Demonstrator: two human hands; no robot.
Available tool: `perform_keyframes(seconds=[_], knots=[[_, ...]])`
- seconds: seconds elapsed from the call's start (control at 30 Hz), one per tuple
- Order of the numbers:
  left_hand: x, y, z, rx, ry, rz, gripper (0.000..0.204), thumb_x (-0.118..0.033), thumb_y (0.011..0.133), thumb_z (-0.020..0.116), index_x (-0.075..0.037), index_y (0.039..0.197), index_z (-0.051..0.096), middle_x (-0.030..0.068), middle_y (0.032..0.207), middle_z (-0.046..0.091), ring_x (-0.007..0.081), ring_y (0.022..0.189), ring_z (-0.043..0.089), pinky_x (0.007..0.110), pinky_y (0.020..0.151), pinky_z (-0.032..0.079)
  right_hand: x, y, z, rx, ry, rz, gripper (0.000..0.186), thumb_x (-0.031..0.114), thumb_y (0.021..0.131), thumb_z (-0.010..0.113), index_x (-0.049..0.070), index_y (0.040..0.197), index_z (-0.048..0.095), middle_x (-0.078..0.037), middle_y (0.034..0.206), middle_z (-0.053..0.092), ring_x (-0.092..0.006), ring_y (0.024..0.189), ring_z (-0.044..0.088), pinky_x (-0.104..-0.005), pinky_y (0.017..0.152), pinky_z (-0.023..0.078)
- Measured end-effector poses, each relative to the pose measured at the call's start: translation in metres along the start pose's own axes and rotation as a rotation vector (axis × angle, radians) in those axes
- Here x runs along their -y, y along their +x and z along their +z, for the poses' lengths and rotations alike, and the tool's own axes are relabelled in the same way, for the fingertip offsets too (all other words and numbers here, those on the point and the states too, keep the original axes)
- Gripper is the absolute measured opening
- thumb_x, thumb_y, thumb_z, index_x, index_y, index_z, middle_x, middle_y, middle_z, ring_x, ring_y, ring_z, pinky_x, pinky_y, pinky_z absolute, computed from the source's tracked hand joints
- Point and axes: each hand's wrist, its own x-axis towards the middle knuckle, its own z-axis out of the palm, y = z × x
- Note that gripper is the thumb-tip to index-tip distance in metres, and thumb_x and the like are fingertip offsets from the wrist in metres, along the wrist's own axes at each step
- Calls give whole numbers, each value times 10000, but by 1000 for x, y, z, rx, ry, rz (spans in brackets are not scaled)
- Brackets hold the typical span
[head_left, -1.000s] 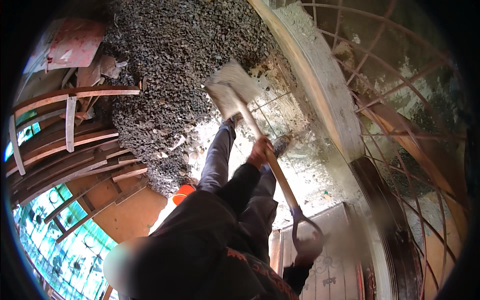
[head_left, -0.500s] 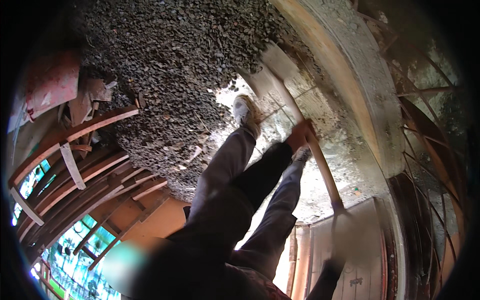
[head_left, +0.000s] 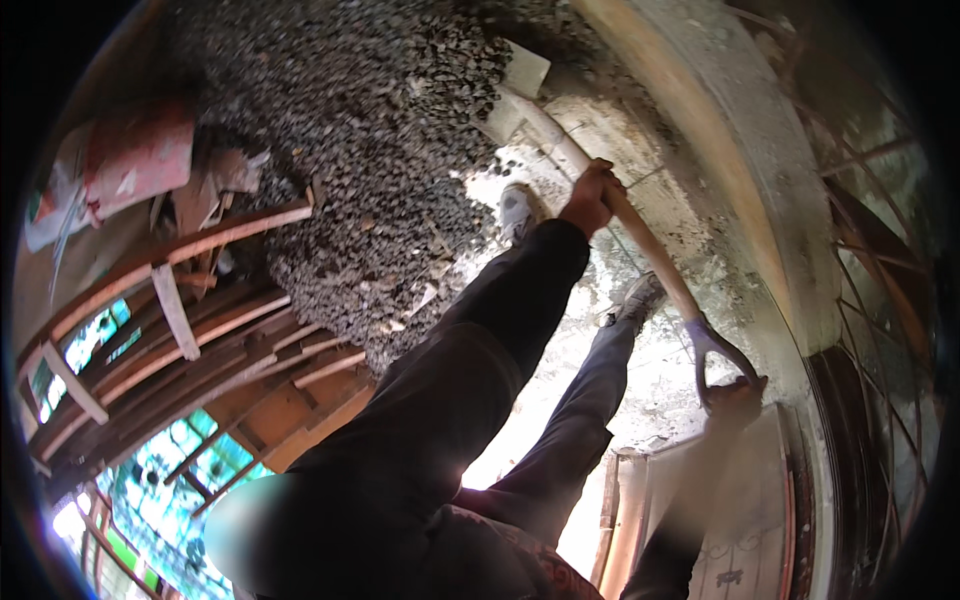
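Observation:
My left hand (head_left: 592, 198) is closed around the wooden shaft of a shovel (head_left: 650, 245), partway down toward the blade. My right hand (head_left: 735, 398) holds the dark D-shaped grip at the shaft's upper end; a blur covers part of that hand and forearm. The pale metal blade (head_left: 525, 72) lies at the edge of a heap of dark gravel (head_left: 370, 150), with stones covering part of it. Beneath the shaft my two shoes stand apart, the left one (head_left: 518, 210) beside the gravel and the right one (head_left: 640, 295) on the pale dusty floor.
Wooden planks and frames (head_left: 200, 350) are stacked at the left, next to a red-and-white stained container (head_left: 140, 165). A concrete ledge (head_left: 740, 150) curves along the right side, with thin metal rods (head_left: 875, 255) beyond it. A patterned door or panel (head_left: 735, 540) stands at the lower right.
The blade has pushed farther up and left into the gravel, and stones now hide part of it. Both hands went forward with the shovel, and the D-grip has come into sight.

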Motion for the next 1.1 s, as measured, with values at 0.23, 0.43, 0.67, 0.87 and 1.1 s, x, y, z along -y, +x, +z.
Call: perform_keyframes(seconds=[0.23, 0.43, 0.67, 0.87, 1.1], knots=[[-16, -94, -41, -8, -293, 73, 111, -86, 773, 550, -88, 778, 440, 21, 635, 426, 153, 553, 445, 317, 552, 436, 56, -10, -46, 168, 395, 13, 329, 323, 876, 450, 3, 876, 527, -56, 562, 475, -146, 473, 506, -254, 385, 386], [-39, -192, -127, -116, -548, 190, 222, -164, 721, 638, -161, 643, 430, -31, 525, 432, 138, 456, 439, 298, 490, 442, 75, -64, -57, 349, 256, -357, 137, 187, 769, 530, 65, 739, 585, -81, 704, 580, -238, 635, 579, -340, 542, 458], [-75, -269, -212, -15, -648, 315, 274, -223, 819, 529, -139, 600, 387, -28, 510, 384, 102, 446, 389, 251, 448, 383, 158, -140, -72, 537, 409, -1109, 205, 253, 795, 542, 50, 803, 516, -129, 739, 517, -325, 722, 549, -438, 680, 476], [-22, -212, -119, 107, -546, 272, 98, -179, 864, 489, -95, 814, 480, 12, 601, 454, 137, 505, 448, 289, 478, 430, 89, -133, -108, 417, 605, 169, 287, 263, 860, 438, 11, 768, 541, -67, 772, 564, -195, 644, 526, -334, 575, 435], [132, -114, 3, 11, -152, -94, 144, -149, 859, 443, -89, 977, 499, 56, 634, 456, 181, 515, 492, 344, 461, 444, 51, -90, -203, -11, -173, -84, 469, 447, 935, 338, 17, 995, 517, -73, 702, 520, -144, 493, 481, -246, 393, 335]])
